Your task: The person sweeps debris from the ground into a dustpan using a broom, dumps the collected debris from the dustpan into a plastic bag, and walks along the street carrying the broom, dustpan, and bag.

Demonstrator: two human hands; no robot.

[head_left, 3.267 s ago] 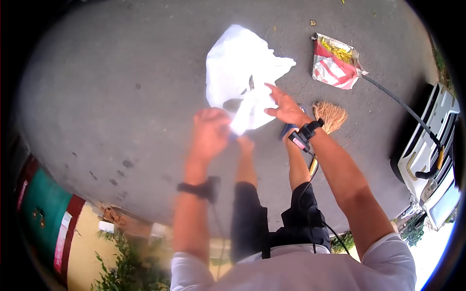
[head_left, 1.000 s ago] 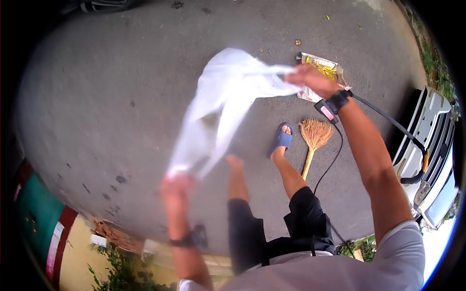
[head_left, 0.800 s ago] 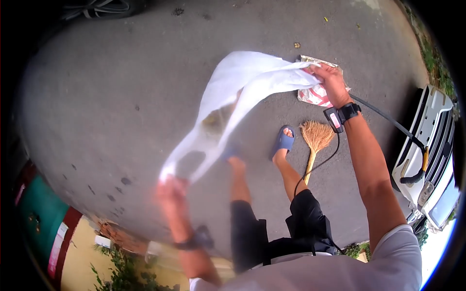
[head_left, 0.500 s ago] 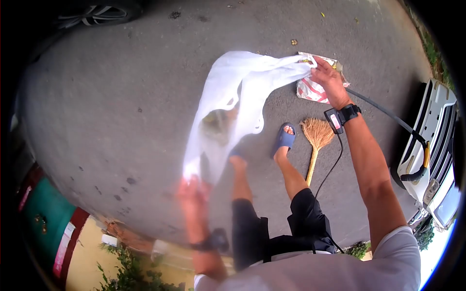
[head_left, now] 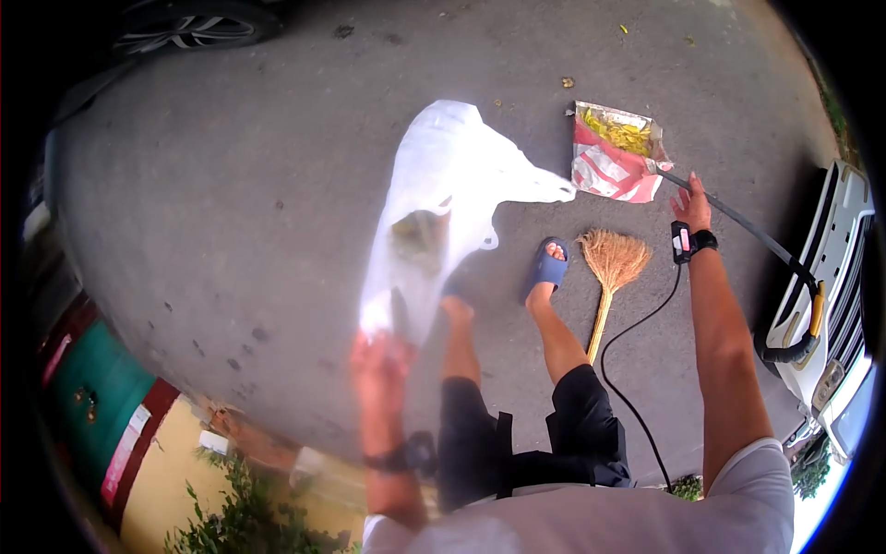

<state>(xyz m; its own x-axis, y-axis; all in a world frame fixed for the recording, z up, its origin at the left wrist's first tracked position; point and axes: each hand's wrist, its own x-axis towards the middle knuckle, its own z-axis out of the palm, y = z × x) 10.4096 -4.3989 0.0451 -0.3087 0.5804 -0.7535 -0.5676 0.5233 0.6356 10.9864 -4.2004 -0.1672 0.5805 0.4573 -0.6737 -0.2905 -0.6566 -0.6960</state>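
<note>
The left hand (head_left: 381, 365), blurred in the lower centre-left of the frame, has its fingers closed on the lower end of a white plastic bag (head_left: 449, 152); blur hides exactly how each finger sits. The bag stretches up from that hand to the upper centre, its body spread over the grey pavement (head_left: 231, 222) as seen from above, with one strip pointing right and ending just beside the dustpan (head_left: 616, 173). The right hand (head_left: 692, 208), right of centre, holds none of the bag; its fingers are partly spread beside the dark handle (head_left: 738, 218) of the dustpan, and whether they touch it cannot be told. The dustpan, red and white, lies in the upper right with yellow leaves (head_left: 623, 135) inside, and its handle slants down toward the white vehicle (head_left: 817, 295) at the right edge. Below the dustpan, a straw broom (head_left: 614, 263) lies with its bristles toward the top of the frame and its stick running down beside the person's leg. A blue sandal (head_left: 546, 270) is just left of the bristles. A wheel (head_left: 189, 30) shows in the upper left, and green plants (head_left: 231, 512) in the lower left.
</note>
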